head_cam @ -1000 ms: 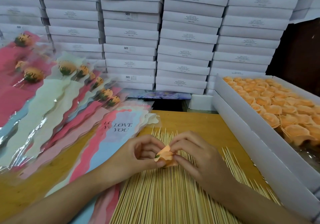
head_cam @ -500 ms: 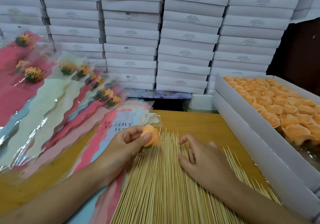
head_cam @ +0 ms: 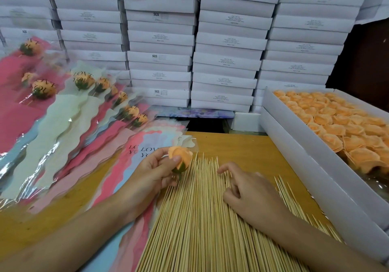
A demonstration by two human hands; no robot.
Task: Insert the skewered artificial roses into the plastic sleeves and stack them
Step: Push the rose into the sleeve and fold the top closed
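Observation:
My left hand (head_cam: 153,172) holds an orange artificial rose (head_cam: 181,158) with a green base between thumb and fingers, just above the left side of a wide pile of bamboo skewers (head_cam: 202,219). My right hand (head_cam: 250,194) rests on the skewers with its fingers curled, the fingertips touching the sticks near their pointed ends. Empty "LOVE YOU" plastic sleeves (head_cam: 145,145) lie under and left of my left hand. A fanned stack of filled sleeves with skewered roses (head_cam: 84,111) lies at the left.
An open white box of orange rose heads (head_cam: 341,124) runs along the right side of the wooden table (head_cam: 237,145). A wall of stacked white boxes (head_cam: 227,46) closes the back.
Both hands held the rose together a second ago. My left hand then carried it away to the left, and my right hand dropped onto the skewers.

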